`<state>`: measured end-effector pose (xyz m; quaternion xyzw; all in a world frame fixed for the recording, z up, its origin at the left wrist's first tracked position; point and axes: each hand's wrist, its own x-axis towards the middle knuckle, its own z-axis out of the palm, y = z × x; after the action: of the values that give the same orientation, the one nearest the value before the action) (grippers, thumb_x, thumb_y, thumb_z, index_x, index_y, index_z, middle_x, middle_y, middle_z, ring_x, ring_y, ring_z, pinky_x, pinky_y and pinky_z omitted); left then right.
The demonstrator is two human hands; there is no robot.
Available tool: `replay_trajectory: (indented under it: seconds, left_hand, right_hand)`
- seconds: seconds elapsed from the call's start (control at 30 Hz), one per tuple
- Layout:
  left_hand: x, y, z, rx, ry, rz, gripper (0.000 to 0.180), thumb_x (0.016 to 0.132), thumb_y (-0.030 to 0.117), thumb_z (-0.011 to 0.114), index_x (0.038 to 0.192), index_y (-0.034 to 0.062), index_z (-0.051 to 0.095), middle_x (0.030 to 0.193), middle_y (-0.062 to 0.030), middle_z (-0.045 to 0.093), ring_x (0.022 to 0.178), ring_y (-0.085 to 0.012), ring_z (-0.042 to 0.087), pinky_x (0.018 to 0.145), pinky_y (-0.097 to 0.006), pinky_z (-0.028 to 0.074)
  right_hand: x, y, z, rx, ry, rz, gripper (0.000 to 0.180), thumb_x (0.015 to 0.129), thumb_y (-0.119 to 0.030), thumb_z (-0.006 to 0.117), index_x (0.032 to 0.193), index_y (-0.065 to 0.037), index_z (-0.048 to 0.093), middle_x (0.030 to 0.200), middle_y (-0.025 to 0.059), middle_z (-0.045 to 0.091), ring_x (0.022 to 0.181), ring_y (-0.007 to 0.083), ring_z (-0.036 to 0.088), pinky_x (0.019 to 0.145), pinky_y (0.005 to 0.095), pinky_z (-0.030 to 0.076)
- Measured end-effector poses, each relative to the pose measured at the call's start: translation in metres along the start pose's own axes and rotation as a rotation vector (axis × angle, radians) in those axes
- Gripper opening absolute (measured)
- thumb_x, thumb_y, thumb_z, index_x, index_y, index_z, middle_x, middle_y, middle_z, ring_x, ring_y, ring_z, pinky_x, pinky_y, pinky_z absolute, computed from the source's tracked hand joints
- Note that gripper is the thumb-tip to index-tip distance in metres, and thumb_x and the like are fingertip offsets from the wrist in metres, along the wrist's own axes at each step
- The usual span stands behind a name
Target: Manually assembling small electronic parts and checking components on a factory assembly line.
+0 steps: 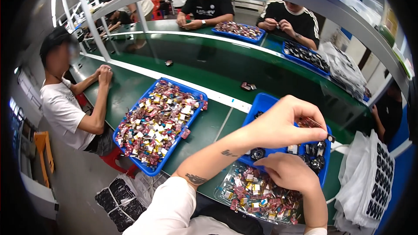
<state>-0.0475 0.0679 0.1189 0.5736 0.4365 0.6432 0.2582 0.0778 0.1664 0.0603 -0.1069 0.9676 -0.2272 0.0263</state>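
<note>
"What is nearest?"
"A clear tray (221, 190) full of small red-and-silver parts (257, 187). Over its far side is the right hand (289, 172), fingers curled; I cannot tell whether they grip anything."
"Beyond that?"
"A blue tray (263, 101) with black parts, a round one (257, 153) near the right fingertips. The left hand (287, 124) is above this tray, thumb and finger pinching a small black piece (331, 139) near its right edge."
"And left?"
"A larger blue tray (152, 172), heaped with similar parts, then a person in a white shirt (63, 100)."
"Farthest?"
"Across the green belt (196, 67), two people in black shirts (213, 8)."
</note>
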Motion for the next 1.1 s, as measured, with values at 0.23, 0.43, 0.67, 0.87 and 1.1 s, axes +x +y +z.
replay_trajectory:
  seconds: [0.23, 0.43, 0.67, 0.87, 1.1]
  left_hand:
    - [0.001, 0.001, 0.001, 0.056, 0.011, 0.006, 0.015, 0.082, 0.014, 0.071, 0.085, -0.0008, 0.068, 0.079, -0.0048, 0.067, 0.075, -0.0087, 0.061, 0.071, -0.024, 0.048]
    - [0.004, -0.004, 0.005, 0.04, 0.061, 0.053, 0.016, 0.078, 0.013, 0.069, 0.081, -0.0023, 0.068, 0.071, -0.0063, 0.066, 0.069, -0.0088, 0.061, 0.065, -0.024, 0.048]
    - [0.001, -0.003, 0.002, 0.123, 0.106, 0.068, 0.011, 0.081, 0.01, 0.071, 0.083, -0.0012, 0.069, 0.073, -0.0018, 0.065, 0.064, -0.0045, 0.057, 0.057, -0.019, 0.046]
    - [0.003, -0.002, 0.005, 0.128, 0.178, -0.139, 0.008, 0.08, 0.005, 0.07, 0.081, -0.0029, 0.069, 0.073, -0.0018, 0.064, 0.065, -0.0039, 0.055, 0.057, -0.018, 0.041]
    - [0.008, -0.019, 0.023, 0.369, 0.413, -0.127, 0.011, 0.081, 0.007, 0.069, 0.081, -0.0034, 0.069, 0.067, 0.001, 0.063, 0.061, -0.0012, 0.052, 0.053, -0.016, 0.038]
  right_hand:
    - [-0.005, 0.044, -0.01, -0.348, 0.224, 0.31, 0.035, 0.066, -0.002, 0.072, 0.1, -0.004, 0.062, 0.1, 0.0163, 0.063, 0.094, 0.0372, 0.06, 0.076, 0.0472, 0.048]
    - [-0.004, 0.056, -0.008, -0.296, 0.138, 0.394, 0.041, 0.064, -0.001, 0.074, 0.103, -0.002, 0.061, 0.104, 0.0166, 0.063, 0.098, 0.0352, 0.06, 0.08, 0.0443, 0.048]
    - [0.002, 0.064, -0.029, 0.486, 0.622, 0.219, 0.021, 0.081, -0.005, 0.066, 0.1, 0.003, 0.063, 0.083, 0.0075, 0.069, 0.079, 0.0124, 0.065, 0.067, 0.0272, 0.052]
    - [-0.008, 0.038, -0.054, 0.956, 0.833, 0.109, 0.033, 0.085, -0.002, 0.065, 0.118, 0.001, 0.058, 0.093, 0.008, 0.067, 0.08, 0.009, 0.064, 0.066, 0.0215, 0.055]
    - [-0.014, 0.022, -0.046, 0.924, 0.943, 0.025, 0.031, 0.086, 0.005, 0.06, 0.116, 0.004, 0.055, 0.1, 0.011, 0.064, 0.089, 0.012, 0.064, 0.076, 0.0251, 0.057]
